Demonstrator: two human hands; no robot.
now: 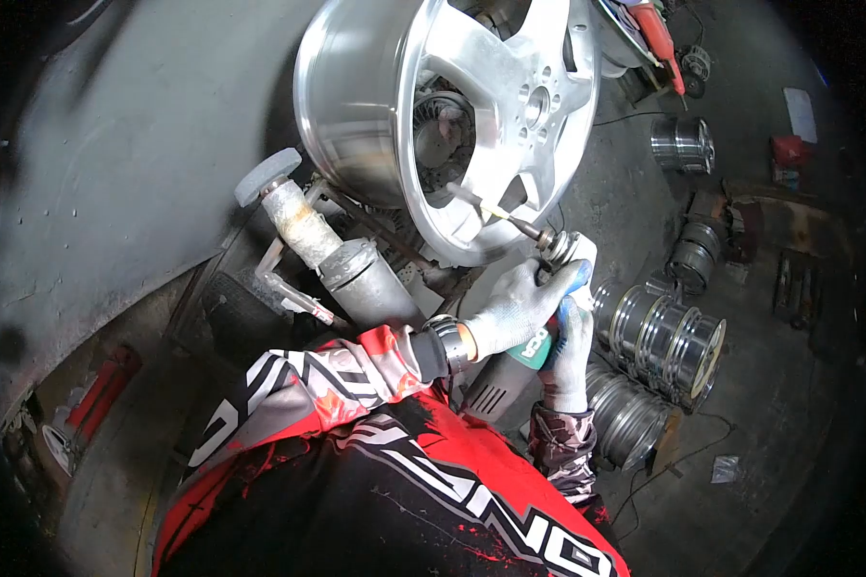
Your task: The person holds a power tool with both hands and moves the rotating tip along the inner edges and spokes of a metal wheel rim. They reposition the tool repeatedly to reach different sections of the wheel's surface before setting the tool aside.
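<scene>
A green and grey power tool point(503, 377) lies across the front of my body, its thin shaft and pale tip pointing up and left at the wheel. My left hand point(518, 306), in a white glove with blue fingertips, is closed near the tool's front end. My right hand point(570, 348), gloved alike, wraps round the tool's body from the right. The silver five-spoke wheel point(510, 82) stands just beyond, and the tip overlaps its lower spokes in view. Whether the tip touches metal I cannot tell.
A grey machine with a round abrasive wheel point(267, 177) stands left of the rim. Several metal rims point(659, 337) lie on the floor at right. A red tool point(655, 38) is at the upper right. A cable point(635, 500) runs along the floor.
</scene>
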